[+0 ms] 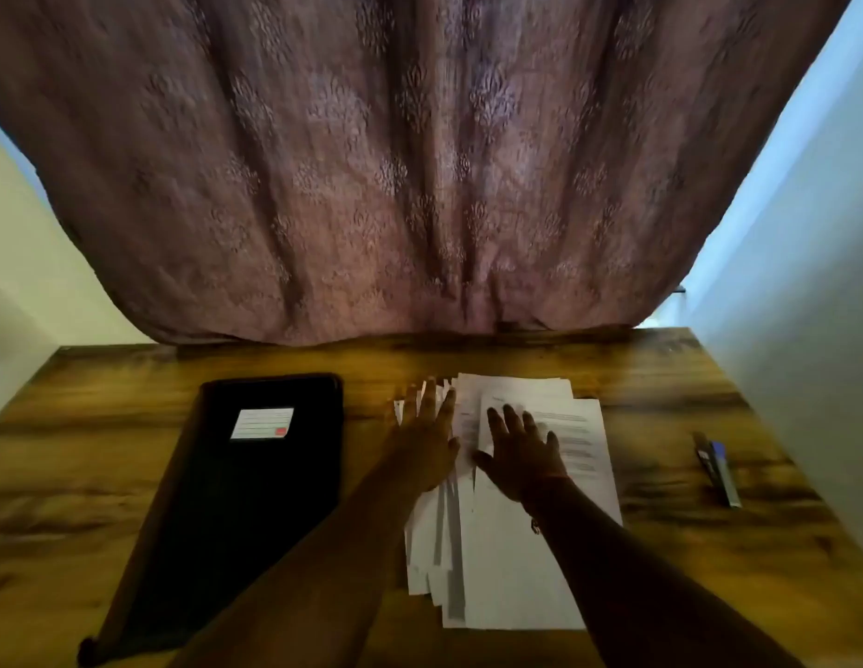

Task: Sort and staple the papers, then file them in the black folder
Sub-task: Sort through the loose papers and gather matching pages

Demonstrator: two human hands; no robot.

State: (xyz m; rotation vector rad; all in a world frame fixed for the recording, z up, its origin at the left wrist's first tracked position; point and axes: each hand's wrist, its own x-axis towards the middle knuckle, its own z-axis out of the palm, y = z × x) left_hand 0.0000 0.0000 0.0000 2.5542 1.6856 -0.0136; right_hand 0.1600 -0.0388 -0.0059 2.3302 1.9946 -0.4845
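both flat hands, left hand (pixel 427 443) and right hand (pixel 523 455), press loosely fanned white papers (pixel 506 571).

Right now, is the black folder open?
No, the black folder lies closed on the table with its label facing up, left of the papers that both hands rest on.

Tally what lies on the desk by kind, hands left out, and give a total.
Black folder: 1
Pile of loose white papers: 1, sheets too overlapped to count
Stapler: 1
Total: 3
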